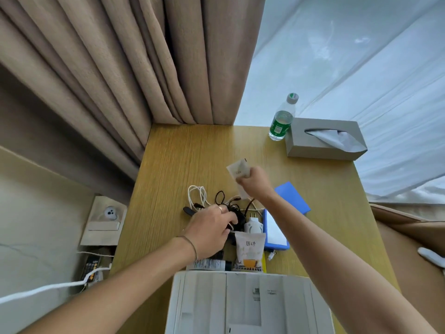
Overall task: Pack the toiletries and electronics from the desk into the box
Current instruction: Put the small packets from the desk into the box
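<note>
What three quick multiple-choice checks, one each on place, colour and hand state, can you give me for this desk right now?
1. Where does the water bottle stand?
A. Beside the tissue box
B. Inside the white box
C. On the floor

2. What colour is the flat case under the right forearm?
A. Red
B. Blue
C. Black

3. What is the right hand doing?
A. Lying flat on the desk
B. Hanging idle
C. Holding a pale sachet

Answers: 1 A, the bottle touches the tissue box's left end. 2 B, its surface is plainly blue. 3 C, fingers curl round the sachet above the desk.
</note>
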A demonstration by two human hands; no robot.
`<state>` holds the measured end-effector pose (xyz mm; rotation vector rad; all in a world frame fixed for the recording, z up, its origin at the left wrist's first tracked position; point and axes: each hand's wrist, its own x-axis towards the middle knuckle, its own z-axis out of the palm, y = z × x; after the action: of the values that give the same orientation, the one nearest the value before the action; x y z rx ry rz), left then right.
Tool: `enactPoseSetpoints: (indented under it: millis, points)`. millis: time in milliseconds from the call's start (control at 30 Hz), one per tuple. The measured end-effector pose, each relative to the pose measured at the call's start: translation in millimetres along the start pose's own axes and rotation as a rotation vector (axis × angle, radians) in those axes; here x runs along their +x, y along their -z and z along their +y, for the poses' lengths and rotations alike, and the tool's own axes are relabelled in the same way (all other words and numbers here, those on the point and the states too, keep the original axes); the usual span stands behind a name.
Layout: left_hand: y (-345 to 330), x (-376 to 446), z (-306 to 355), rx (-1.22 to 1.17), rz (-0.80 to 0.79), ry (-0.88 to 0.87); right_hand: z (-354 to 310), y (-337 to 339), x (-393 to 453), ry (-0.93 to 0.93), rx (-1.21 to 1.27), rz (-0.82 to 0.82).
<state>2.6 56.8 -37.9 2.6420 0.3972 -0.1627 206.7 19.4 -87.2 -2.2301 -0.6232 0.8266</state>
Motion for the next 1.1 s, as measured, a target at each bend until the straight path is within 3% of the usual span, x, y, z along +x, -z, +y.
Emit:
enactPoseSetpoints:
  millis: [100,300,467,633,800,1100]
  points:
    - [-7.6,9.1,12.1,0.099,-0.055,-0.072,2.0,15.2,-34.3,-0.022,0.334,0.032]
    - [-26.5,29.8,35.6,0.185,-0.210,-0.016,0.7,49.1,-103.4,-0.036,0.639,0.113]
    - [-35.3,36.6,46.8,0.335,-0.321,-0.048,5.4,66.3,-147.6,-0.039,0.772,0.088]
    - [-36.3,32.7,52.5,0.342,-0.337,-0.052,8.1,81.2,-179.0,-0.050,0.730,0.084]
    - [-31.6,16.7,48.1,0.165,-0.261,0.080,9.9,88.8,-211.1,-0.099,0.692,0.059]
    - [11.3,-30.6,39.4,-0.369,0.141,0.325,19.0,77.2,-277.8,-0.051,0.635,-0.090]
